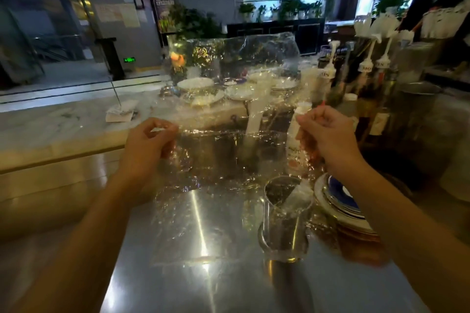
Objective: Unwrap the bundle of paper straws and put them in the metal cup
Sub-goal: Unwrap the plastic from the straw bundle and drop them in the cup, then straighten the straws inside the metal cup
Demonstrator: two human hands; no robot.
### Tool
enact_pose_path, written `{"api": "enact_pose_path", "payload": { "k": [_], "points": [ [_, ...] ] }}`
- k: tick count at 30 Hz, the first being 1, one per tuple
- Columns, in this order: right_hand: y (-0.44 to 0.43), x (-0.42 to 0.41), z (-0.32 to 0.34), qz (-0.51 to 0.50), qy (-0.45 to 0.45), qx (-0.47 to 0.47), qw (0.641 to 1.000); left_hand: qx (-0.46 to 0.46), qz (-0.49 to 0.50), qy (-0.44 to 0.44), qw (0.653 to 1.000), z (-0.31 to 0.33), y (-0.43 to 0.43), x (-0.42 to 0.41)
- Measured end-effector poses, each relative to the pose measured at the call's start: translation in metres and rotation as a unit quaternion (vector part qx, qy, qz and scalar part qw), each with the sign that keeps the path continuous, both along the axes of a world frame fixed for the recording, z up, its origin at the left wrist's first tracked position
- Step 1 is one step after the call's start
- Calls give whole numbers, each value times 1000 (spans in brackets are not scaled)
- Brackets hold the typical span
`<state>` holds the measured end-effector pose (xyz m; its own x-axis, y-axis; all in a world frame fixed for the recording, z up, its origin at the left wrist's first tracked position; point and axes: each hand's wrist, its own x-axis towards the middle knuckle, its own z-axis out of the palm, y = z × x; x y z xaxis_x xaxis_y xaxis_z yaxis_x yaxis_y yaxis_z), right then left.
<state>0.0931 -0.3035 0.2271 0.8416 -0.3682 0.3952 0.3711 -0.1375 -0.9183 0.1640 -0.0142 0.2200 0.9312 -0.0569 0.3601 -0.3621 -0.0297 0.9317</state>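
Note:
A large clear plastic wrap [229, 155] is stretched in the air between my hands above the steel counter. My left hand [150, 145] pinches its left edge and my right hand [323, 134] pinches its right edge. The metal cup [283, 231] stands on the counter below my right hand, seen partly through the wrap. A white paper-wrapped piece [298, 199] leans inside the cup at its rim. Behind the wrap, a white upright shape [254, 117] shows blurred; I cannot tell what it is.
A stack of plates with a blue one [340, 201] sits right of the cup. Syrup bottles with white pumps [366, 76] crowd the right side. White dishes [195, 84] stand on the marble ledge behind. The steel counter [178, 274] lies below.

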Motion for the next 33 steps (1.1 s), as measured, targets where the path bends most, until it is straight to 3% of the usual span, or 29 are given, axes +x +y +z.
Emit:
{"api": "enact_pose_path", "payload": {
  "k": [5,9,12,15,19,25,33],
  "points": [
    [26,3,-28,40,57,15,997,36,48,51,997,-41,31,-5],
    [53,7,-64,65,123,-36,990,14,84,130,988,-97,56,-14],
    [75,6,-100,106,198,-68,972,40,125,179,975,-139,74,-28],
    [95,3,-141,150,283,-41,946,59,142,231,961,-176,90,-45],
    [107,-2,-195,149,357,-77,919,89,167,273,943,-211,101,-66],
    [106,-4,-231,140,400,-142,895,224,184,309,906,-238,109,-84],
    [99,0,-236,152,427,-215,865,501,181,304,790,-223,100,-87]
  ]
}}
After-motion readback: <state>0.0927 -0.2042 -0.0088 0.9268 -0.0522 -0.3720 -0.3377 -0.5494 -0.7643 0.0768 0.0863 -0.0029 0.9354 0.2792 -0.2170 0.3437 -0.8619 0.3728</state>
